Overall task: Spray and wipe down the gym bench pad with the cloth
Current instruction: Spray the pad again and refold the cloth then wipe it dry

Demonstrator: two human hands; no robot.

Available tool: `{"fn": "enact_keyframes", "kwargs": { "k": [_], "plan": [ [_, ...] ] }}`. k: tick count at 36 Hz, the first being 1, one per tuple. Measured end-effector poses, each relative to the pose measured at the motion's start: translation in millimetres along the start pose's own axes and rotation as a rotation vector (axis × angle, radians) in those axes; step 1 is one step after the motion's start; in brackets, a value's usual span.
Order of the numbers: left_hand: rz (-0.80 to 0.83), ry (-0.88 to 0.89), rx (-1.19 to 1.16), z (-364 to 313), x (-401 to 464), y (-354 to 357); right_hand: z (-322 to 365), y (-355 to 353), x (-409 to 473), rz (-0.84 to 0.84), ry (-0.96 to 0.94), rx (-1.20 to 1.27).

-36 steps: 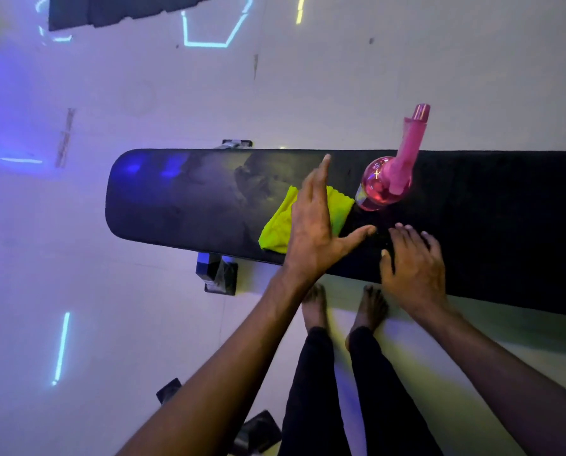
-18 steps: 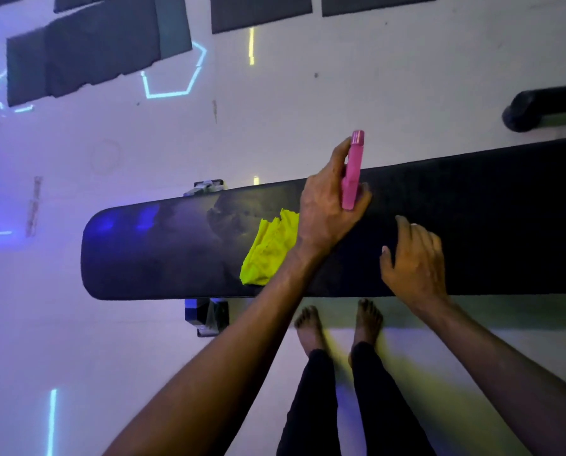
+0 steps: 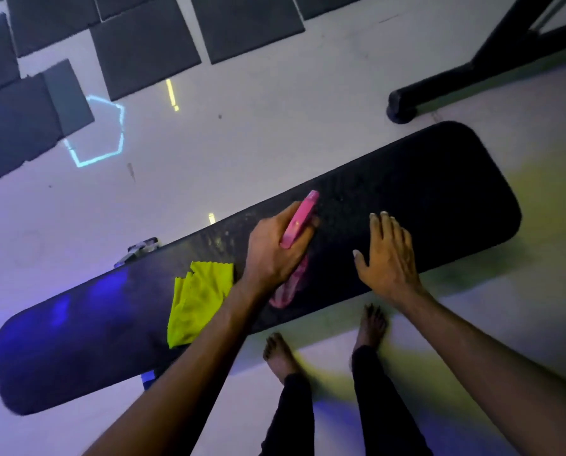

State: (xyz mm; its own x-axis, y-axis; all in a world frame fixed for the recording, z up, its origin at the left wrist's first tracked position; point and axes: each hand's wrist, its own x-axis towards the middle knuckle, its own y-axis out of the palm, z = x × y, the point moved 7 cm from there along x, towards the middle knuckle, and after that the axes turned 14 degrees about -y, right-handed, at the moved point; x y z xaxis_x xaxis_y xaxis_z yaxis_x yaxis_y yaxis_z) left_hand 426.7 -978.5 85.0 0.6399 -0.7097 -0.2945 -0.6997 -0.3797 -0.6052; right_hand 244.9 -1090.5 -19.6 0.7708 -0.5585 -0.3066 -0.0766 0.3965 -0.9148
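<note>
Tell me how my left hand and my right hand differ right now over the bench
The left hand is curled around the pink spray bottle, while the right hand holds nothing. The left hand's fingers are bent in a grip; the right hand's fingers are spread and flat on the bench pad. The left hand sits next to the yellow cloth; the right hand is farther from it. Both are over the pad, and neither touches the cloth.

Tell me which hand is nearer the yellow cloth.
Left. The left hand, gripping the pink spray bottle, sits right beside the yellow cloth; the right hand rests flat farther along the pad.
</note>
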Motion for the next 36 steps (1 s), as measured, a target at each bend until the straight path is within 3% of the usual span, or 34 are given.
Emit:
{"fn": "enact_keyframes", "kwargs": {
  "k": [6, 12, 19, 24, 29, 36],
  "plan": [
    [0.165, -0.022, 0.031, -33.3, 23.6, 74.4, -84.5, -11.9, -5.2, 0.015, 0.066, -0.011],
    [0.185, -0.078, 0.118, -60.5, 54.3, 124.8, -164.9, -23.6, -4.8, -0.013, 0.128, -0.007],
    [0.327, -0.081, 0.279, -67.9, 60.7, 177.6, -219.9, -15.1, -12.1, -0.031, 0.173, 0.023],
    [0.441, 0.039, 0.327, -67.3, 41.8, 199.2, -220.8, -2.3, -26.0, -0.065, 0.164, 0.036],
    [0.444, 0.036, 0.351, -47.3, 27.9, 191.3, -203.0, 7.9, -38.7, -0.076, 0.177, 0.065],
    [0.232, -0.045, 0.35, -0.7, 16.0, 123.3, -143.1, 29.5, -40.0, -0.021, 0.083, 0.068]
  ]
}}
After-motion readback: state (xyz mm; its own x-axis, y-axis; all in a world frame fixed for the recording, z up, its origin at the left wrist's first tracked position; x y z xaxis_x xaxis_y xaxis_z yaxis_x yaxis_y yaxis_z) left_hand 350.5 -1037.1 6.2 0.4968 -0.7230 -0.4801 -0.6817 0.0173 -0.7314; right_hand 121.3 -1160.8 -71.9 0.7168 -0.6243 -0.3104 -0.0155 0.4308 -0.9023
